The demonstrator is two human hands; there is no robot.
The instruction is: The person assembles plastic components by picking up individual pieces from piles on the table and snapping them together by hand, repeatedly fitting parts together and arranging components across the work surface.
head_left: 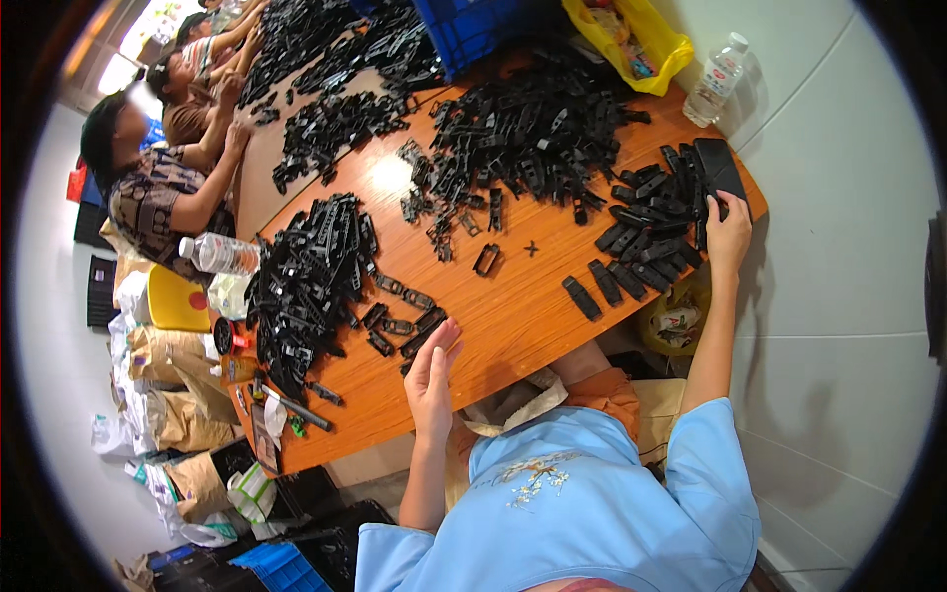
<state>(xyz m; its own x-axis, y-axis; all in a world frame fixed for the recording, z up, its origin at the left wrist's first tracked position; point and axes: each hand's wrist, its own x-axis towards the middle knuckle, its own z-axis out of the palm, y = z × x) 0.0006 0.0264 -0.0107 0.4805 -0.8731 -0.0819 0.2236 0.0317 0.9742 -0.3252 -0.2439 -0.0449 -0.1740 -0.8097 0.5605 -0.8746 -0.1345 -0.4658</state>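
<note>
Elongated black plastic parts [646, 217] lie clustered on the wood-grain surface's [513, 321] right side, seemingly being lined up, so next comes careful placing, while the right hand [729, 225], fingers curled, touches the cluster's edge, grip unclear, and the left hand [430, 381] is open, visibly empty.

A wooden table [493, 326] was strewn at upper centre with heaped black parts [533, 128]. More black parts [306, 286] were piled at centre left, short black pieces [651, 217] were grouped at right, and a clear bottle [716, 83] was placed at upper right.
</note>
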